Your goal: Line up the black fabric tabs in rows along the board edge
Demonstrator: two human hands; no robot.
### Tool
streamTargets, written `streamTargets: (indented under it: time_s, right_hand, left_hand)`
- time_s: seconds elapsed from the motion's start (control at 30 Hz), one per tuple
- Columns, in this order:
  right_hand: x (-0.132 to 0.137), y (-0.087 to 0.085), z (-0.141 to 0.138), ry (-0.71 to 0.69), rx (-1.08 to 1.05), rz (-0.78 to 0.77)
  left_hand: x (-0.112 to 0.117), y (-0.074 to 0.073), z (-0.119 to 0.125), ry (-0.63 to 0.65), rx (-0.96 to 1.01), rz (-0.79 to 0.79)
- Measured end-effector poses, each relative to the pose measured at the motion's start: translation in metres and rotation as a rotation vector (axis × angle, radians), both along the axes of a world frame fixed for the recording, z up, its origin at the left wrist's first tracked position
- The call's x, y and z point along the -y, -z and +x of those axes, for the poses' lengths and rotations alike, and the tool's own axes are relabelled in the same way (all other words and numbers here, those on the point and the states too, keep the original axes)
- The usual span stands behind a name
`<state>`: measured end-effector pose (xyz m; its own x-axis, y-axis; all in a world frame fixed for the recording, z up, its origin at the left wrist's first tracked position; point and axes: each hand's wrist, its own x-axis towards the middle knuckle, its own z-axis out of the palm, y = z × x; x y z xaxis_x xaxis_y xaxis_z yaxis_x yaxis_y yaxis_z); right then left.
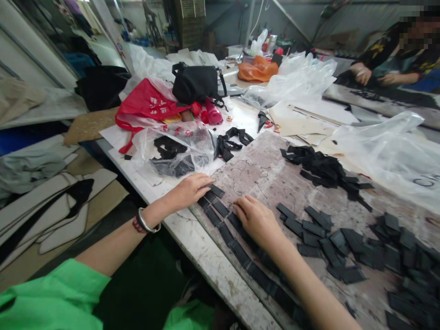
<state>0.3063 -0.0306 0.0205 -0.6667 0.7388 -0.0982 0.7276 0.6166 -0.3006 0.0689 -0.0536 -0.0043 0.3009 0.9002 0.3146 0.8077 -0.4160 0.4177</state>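
Note:
Small flat black rectangular pieces [220,208] lie end to end in rows along the near edge of a worn board [261,160]. At the far end of these rows, my left hand [192,190], with a bracelet on its wrist, has its fingers closed at a black piece [216,190]. My right hand [256,217] is bent over the row beside it, fingertips drawn together; anything between them is hidden. Right of my right forearm, many loose black pieces [312,229] are spread in a heap. Beyond them is a tangled pile of black strips [316,167].
A clear plastic bag [202,149] with black scraps, a red bag [144,103] and a black bag [195,85] stand beyond my left hand. Plastic sheeting [388,142] covers the right side. A co-worker's hands [360,73] handle black material at the far right.

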Motion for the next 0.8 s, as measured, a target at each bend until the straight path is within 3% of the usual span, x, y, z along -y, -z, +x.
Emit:
streamTargets:
  time_s: [0.23,0.5,0.63,0.8]
  right_hand:
    - [-0.016,0.004,-0.045,0.014,0.092,0.072]
    - [-0.014,0.0,-0.062,0.019,0.051,0.029]
    - [-0.015,-0.012,-0.025,0.034,0.056,0.074]
    - [-0.012,-0.019,0.078,0.238,0.138,0.188]
  left_hand:
    - [0.009,0.016,-0.003,-0.156,0.023,0.073]
    - [0.002,0.021,-0.005,-0.109,-0.065,0.158]
    - [0.001,0.015,0.0,-0.117,-0.076,0.232]
    - [-0.005,0.0,0.043,0.036,0.042,0.13]
